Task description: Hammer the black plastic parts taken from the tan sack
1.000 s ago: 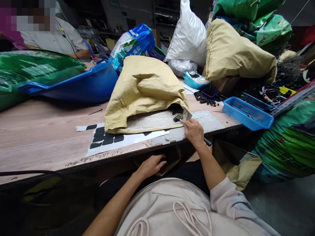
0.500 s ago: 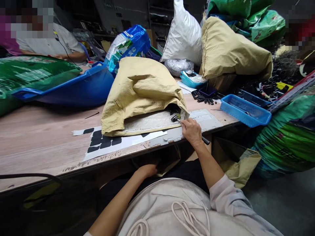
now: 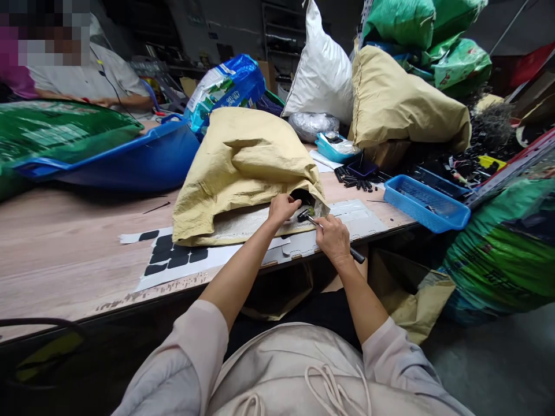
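Sack holds something black inside, beside the left hand, its grip unclear, while the right hand grips a tool.

Workshop; long workbench, loose black parts, piled green sacks, shelving

Blocked ahead of the fingers of the left hand by bulging tan sack; passable just right of those fingertips, into its dark mouth, though crowded by black piece at the tip of the tool in the right hand. Passable right of that hand's fingers, low over grey board, until stopped by blue basket; hindered farther ahead by black tubes.
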A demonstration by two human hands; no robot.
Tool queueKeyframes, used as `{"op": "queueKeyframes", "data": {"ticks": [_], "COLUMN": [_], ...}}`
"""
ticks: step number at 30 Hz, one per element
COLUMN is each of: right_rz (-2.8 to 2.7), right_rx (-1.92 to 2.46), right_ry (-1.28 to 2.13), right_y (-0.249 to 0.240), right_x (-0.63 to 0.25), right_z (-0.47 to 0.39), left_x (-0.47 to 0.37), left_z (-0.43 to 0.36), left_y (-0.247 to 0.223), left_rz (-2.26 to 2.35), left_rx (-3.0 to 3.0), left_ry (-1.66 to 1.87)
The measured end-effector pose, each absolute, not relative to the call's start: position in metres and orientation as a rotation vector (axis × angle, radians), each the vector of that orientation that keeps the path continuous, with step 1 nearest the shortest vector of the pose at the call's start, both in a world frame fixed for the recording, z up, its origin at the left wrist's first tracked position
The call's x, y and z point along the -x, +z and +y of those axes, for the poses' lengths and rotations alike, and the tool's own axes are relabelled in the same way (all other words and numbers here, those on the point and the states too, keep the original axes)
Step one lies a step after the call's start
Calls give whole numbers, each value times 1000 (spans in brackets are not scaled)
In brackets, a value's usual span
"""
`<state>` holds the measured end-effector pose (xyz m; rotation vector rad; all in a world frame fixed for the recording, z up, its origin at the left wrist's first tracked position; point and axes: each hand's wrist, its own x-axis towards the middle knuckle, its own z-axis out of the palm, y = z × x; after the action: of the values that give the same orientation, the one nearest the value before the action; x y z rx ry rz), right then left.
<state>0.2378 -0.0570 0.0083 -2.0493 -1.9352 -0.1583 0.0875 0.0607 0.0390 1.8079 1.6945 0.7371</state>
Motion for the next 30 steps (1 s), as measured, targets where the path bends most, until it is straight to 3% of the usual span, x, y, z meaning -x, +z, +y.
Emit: {"op": "queueKeyframes", "data": {"ticks": [7,13,21,30], "right_rz": [-1941,-1911,-1918,-1944], "right_rx": [2063,2047,2064,2013], "right_ry": [-159,-136,-138,-212], "right_y": [9,8,11,6], "right_x": [-237,-235,-232,-241], "right_z": [-57,-58,-59,-56], "left_x": [-104,-66,19,22], "left_z": [74,65,-11,-33], "left_y": [31,24,13,-11], "left_rz": [1902,1717,1381,1409], "left_rx": [-1713,-1722,-1918,-2125], "left_ry": [615,737,796,783]}}
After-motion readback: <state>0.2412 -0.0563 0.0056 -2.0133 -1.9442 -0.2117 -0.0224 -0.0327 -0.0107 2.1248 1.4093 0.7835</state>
